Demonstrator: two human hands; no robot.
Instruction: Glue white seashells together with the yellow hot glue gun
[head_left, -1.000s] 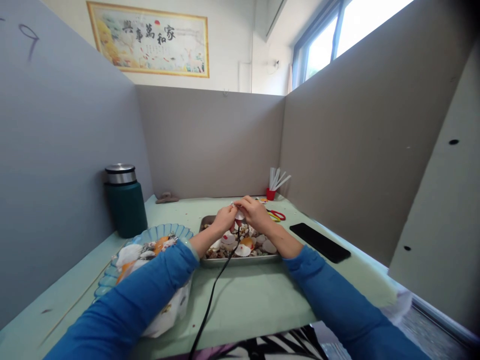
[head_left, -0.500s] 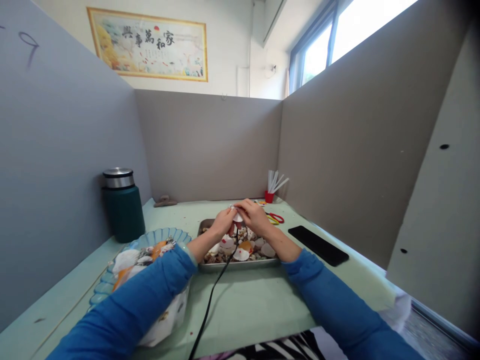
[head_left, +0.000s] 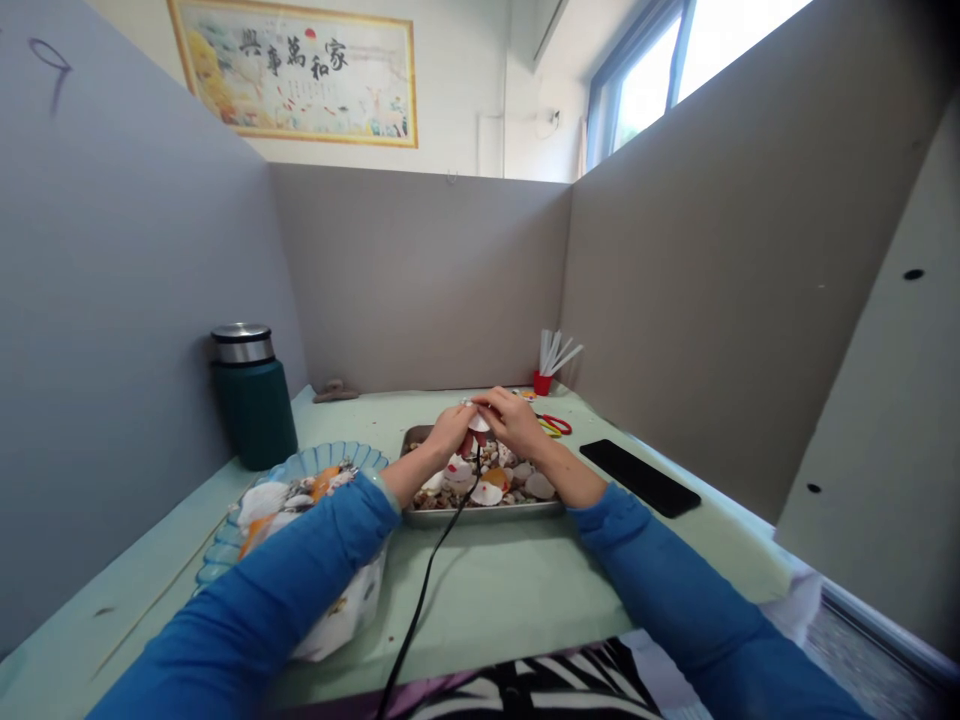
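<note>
My left hand (head_left: 453,430) and my right hand (head_left: 511,418) meet over a metal tray (head_left: 480,516), both closed around a white shell (head_left: 479,424). My fingers cover much of the shell. A black cord (head_left: 431,565) runs from the table's front edge up to my hands; where it ends is hidden behind the fingers. Below the hands, the tray holds many small shells and pebbles, among them a white shell with a red spot (head_left: 487,493) and an orange shell (head_left: 496,477).
Left of the tray stands a blue scalloped dish (head_left: 217,556) of larger shells, partly behind my left sleeve. A green flask (head_left: 255,410) is farther left. Red-handled scissors (head_left: 556,424), a black phone (head_left: 639,477) and a red cup of white sticks (head_left: 543,383) lie to the right.
Both hands stay closed on the white shell over the tray, with hardly any change in grip. The whole view has shifted slightly as my head moved.
</note>
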